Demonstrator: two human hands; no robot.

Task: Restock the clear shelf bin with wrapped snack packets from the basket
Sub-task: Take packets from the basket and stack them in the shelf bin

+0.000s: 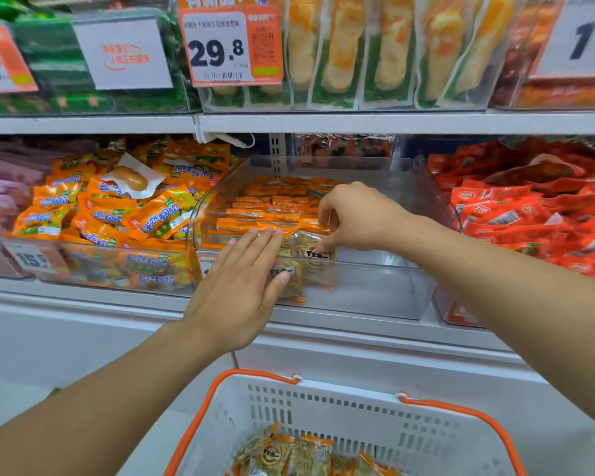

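Note:
The clear shelf bin [375, 286] sits on the middle shelf, with rows of orange-edged snack packets [275, 207] stacked at its back. My left hand [244, 280] lies flat with straight fingers against the bin's front, over a packet standing there. My right hand [354, 218] reaches into the bin from above, its fingertips pinching the top of a wrapped packet with a round label [315, 257]. Below, the white basket with an orange rim [358, 407] holds several more of the same packets [289, 455].
An open bin of orange and green packets [117, 214] stands to the left, a bin of red packets [529, 214] to the right. The upper shelf [358, 121] overhangs the bins, with price tags [231, 46] hanging from it. The clear bin's front right part holds nothing.

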